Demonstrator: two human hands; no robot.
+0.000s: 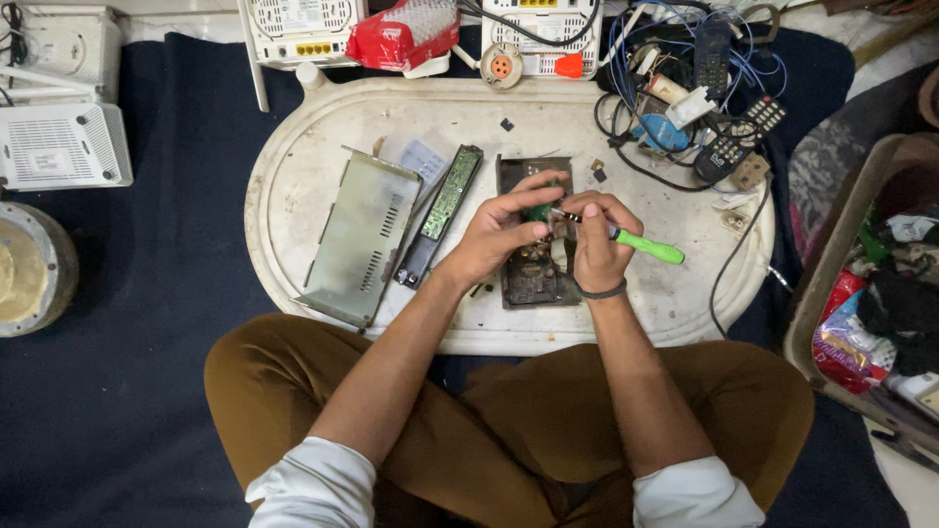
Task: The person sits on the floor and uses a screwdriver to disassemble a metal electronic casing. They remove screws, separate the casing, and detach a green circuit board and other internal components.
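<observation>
My right hand (597,244) grips a green-handled screwdriver (646,246), its tip pointing left toward my left hand. My left hand (499,232) pinches a small green part at the screwdriver's tip, above a dark rusty circuit board chassis (528,279) lying on a white oval tray (293,196). A long green circuit board (448,196) on a black strip lies just left of the hands. A metal cover with vent slots (360,240) rests further left on the tray.
White router boxes (59,147) sit at the left and along the back edge (298,29). A tangle of cables with remote controls (738,137) lies at the tray's right end. A box of clutter (880,293) stands at the right. A round metal object (29,269) sits far left.
</observation>
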